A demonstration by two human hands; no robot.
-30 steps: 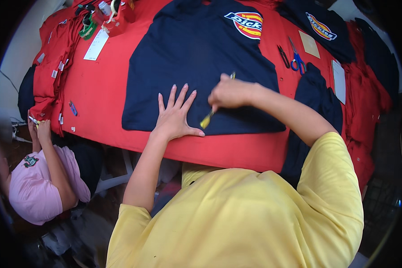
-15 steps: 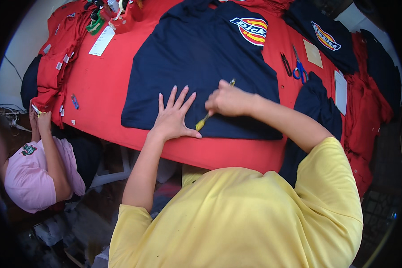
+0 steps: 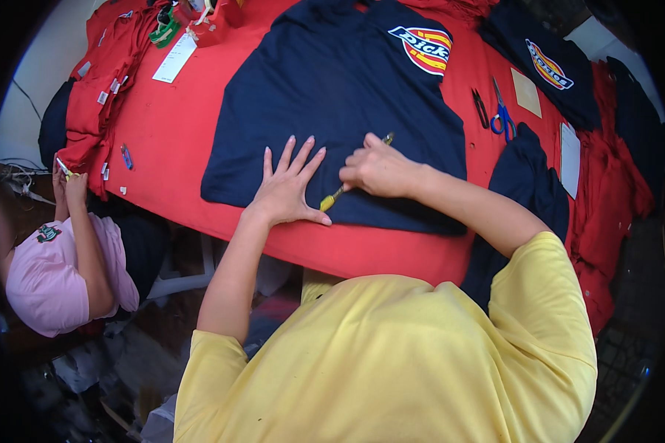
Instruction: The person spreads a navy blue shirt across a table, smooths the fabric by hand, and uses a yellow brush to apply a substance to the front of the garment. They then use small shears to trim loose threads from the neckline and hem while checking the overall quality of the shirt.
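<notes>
**Two hands at work on a navy garment spread over a red desk**

The left hand (image 3: 288, 188) lies flat with fingers spread wide, palm pressed on the lower part of a navy blue garment (image 3: 332, 96). Just beside it, the right hand (image 3: 377, 168) is curled closed around a slim tool with a yellow handle (image 3: 332, 198). The yellow end pokes out below the fist, almost touching the left thumb; a thin dark tip shows above the knuckles. The tool rests against the fabric.

The garment lies flat on a desk covered in red cloth (image 3: 177, 140), with a colourful printed patch (image 3: 425, 46) near its far right shoulder. The person wears a yellow short-sleeved shirt.

To the right of the garment, blue-handled scissors (image 3: 501, 114) lie on the red cloth, near a second navy piece (image 3: 550, 63). Red garments (image 3: 100, 96) are heaped at the desk's left edge, with a white paper slip (image 3: 174, 57) near them.

At the lower left, another person in a pink top (image 3: 48, 277) sits beside the desk, hands raised to the red heap.
</notes>
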